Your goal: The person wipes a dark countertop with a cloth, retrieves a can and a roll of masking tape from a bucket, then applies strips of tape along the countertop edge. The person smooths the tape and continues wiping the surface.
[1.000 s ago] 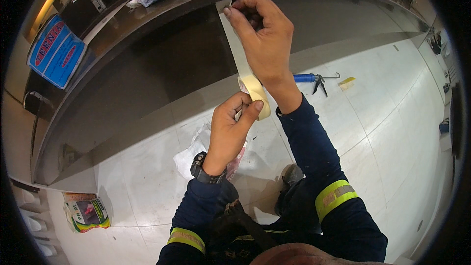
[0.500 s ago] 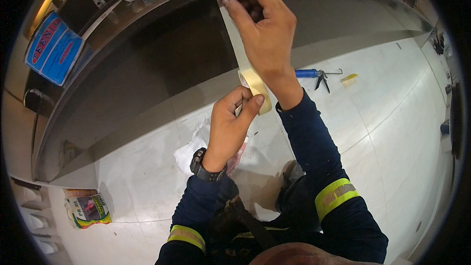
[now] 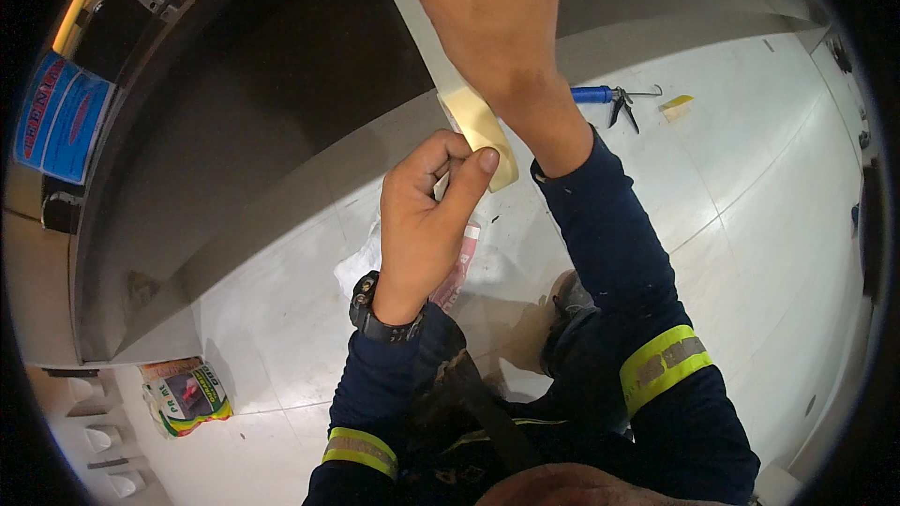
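My left hand [image 3: 422, 215], with a dark watch at the wrist, pinches a roll of pale yellow masking tape [image 3: 502, 167] between thumb and fingers. A strip of tape [image 3: 412, 28] stretches from the roll up along the dark glossy panel [image 3: 309, 66]. At the top of the picture my right hand [image 3: 497, 28] is bent closed at the strip's upper end, its thumb against the tape. The picture's upper edge cuts off some of its fingertips. Below the roll, partly behind my left hand, lies a white and pink bag [image 3: 459, 267] on the floor.
A blue caulking gun [image 3: 592, 95] lies on the pale tiled floor [image 3: 750, 159], near a yellowish scrap [image 3: 676, 107]. At the left stands a blue container [image 3: 64, 122]. A colourful printed bag [image 3: 187, 397] sits lower left, near several white cups [image 3: 103, 438].
The view has shifted, so the panel's top edge and the blue container sit further up and left. Both hands keep their hold on the tape and appear higher in the picture.
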The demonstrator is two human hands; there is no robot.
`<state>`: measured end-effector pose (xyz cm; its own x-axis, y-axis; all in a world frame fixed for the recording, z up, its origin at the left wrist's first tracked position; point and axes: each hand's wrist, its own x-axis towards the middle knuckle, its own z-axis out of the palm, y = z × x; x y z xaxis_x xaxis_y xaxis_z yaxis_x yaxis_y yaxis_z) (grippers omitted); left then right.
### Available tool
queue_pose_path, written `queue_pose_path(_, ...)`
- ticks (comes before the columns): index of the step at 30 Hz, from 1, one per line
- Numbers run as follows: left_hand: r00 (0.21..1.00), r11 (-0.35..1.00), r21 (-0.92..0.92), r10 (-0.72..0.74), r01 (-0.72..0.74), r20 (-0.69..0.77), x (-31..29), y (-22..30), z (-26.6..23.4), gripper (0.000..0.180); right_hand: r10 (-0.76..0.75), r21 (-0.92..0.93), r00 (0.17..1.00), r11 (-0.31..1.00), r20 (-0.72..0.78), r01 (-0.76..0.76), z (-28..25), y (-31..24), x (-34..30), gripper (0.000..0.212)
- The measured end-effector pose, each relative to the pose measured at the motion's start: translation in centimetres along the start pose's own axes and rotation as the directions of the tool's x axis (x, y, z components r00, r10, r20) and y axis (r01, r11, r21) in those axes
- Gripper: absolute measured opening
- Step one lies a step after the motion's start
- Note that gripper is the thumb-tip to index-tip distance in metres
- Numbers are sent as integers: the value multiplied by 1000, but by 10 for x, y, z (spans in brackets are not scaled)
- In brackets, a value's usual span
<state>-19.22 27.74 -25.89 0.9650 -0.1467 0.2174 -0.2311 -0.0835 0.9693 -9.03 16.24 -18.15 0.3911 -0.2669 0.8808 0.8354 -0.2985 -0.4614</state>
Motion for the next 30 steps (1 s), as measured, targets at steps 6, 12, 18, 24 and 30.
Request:
queue_pose_path(6, 1000, 1000, 4, 4, -4, -14, 0, 0, 0, 24, -27, -33, 1000, 999, 8, 27, -3, -2, 1, 12)
queue_pose_path(12, 999, 999, -4, 32, -32, 15, 0, 0, -1, 24, -39, 4, 999, 999, 10, 39, 2, 14, 3, 11)
queue_pose_path(18, 999, 999, -1, 39, -39, 3, 0, -3, 0, 23, -19, -43, 1000, 999, 2, 19, -2, -4, 1, 13)
queue_pose_path(24, 999, 998, 45, 47, -47, 9, 1, -1, 0, 23, -34, -66, 999, 997, -29, 32, 0, -2, 2, 14)
queue_pose_path(30, 999, 998, 39, 39, -39, 3, 3, -3, 1, 23, -46, -23, 998, 999, -31, 46, 3, 9, 4, 13)
